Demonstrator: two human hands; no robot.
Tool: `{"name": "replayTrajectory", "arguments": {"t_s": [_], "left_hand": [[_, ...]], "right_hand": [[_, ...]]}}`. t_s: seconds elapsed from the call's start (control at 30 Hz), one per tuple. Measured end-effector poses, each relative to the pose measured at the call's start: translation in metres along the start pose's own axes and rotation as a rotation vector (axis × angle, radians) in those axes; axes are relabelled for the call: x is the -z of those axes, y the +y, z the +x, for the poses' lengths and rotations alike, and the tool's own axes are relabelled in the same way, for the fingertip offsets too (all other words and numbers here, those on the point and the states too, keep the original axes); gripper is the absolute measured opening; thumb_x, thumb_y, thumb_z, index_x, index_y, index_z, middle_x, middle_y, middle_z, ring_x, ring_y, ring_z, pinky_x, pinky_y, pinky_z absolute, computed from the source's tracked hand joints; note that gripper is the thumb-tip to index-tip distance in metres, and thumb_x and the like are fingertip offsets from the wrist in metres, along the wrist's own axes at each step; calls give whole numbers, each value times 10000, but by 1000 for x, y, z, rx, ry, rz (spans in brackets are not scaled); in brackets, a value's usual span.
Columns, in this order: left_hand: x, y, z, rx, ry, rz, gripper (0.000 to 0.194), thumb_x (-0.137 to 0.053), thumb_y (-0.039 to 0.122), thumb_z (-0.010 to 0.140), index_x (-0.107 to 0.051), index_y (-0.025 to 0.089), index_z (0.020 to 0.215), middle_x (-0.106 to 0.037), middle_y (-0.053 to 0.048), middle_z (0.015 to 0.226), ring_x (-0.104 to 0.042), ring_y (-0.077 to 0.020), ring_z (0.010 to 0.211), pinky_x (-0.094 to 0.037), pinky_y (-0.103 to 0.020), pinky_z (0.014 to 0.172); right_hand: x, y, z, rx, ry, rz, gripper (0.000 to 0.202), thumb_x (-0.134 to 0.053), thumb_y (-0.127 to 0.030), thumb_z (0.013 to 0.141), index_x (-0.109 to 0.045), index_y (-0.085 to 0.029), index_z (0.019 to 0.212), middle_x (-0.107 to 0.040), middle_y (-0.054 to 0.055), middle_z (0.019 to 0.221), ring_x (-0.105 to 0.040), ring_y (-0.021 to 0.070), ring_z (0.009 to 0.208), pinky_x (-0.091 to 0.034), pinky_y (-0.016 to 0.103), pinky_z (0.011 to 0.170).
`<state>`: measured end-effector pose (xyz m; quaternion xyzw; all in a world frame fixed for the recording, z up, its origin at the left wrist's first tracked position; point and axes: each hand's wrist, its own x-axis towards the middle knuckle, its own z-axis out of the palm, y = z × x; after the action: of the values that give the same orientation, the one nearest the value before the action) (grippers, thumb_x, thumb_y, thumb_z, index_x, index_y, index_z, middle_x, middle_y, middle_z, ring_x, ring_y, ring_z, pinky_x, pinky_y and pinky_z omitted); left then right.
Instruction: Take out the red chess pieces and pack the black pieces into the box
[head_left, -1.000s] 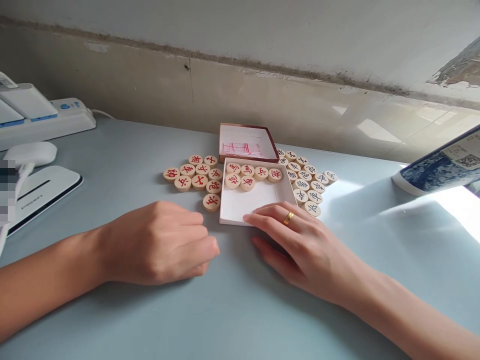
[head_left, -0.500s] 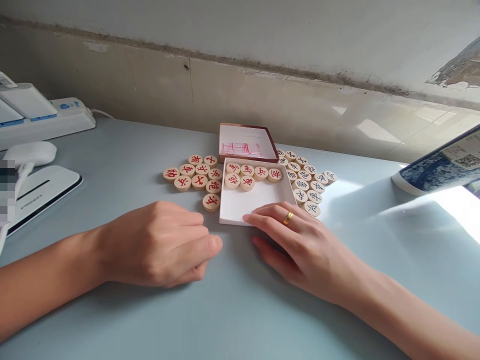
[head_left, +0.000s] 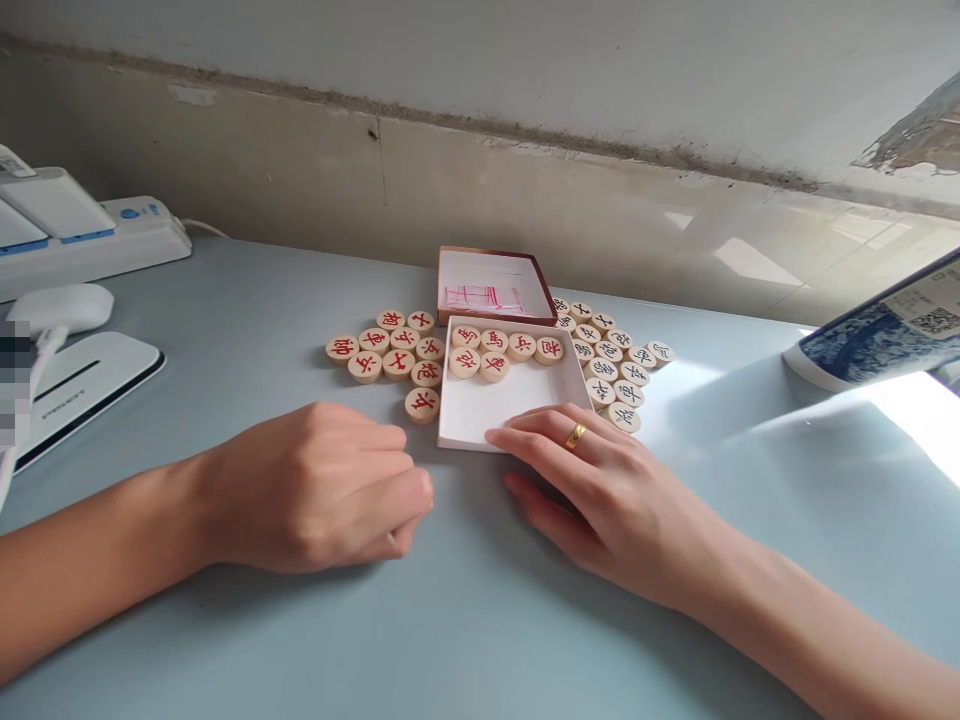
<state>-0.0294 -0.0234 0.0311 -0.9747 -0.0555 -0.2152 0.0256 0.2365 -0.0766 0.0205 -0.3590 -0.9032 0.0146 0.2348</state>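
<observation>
Right hand (head_left: pixel 592 480) rests on the white box's (head_left: pixel 472 415) near edge.

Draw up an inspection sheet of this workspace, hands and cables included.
Surface: blue-grey desk, no spill seen
Job's things: six red-marked pieces in the white tray; others left of it, black-marked pieces right
Clutter: power strip far left, blue-and-white container right
Hands: left hand closed, contents hidden; right hand has fingers at the tray's near edge
Cables: white cable behind the power strip
Surroundings: chipped wall behind
</observation>
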Motion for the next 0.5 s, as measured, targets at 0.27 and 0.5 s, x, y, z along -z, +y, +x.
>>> {"name": "replayTrajectory", "arguments": {"t_s": [0.27,0.5], "left_hand": [[-2,-1,-1,-15,-14,30,111,-498,92,971,-593,145,997,-546,37,614,-437,-148,522,-339,-313,494],[-2,-2,-1,-29,-25,23,287,-486,112,987,-555,57,1260,-638,13,667,-557,-152,540,-427,-324,505]], "right_hand": [[-2,1,-2,0,2,10,247,-558,-124,983,-610,-95,1223,-704,111,1054,-673,237,913,-584,406,776],[-2,1,0,2,8,21,249,-556,-116,982,-614,-89,1222,-708,114,1037,-666,229,900,-585,398,757]]}}
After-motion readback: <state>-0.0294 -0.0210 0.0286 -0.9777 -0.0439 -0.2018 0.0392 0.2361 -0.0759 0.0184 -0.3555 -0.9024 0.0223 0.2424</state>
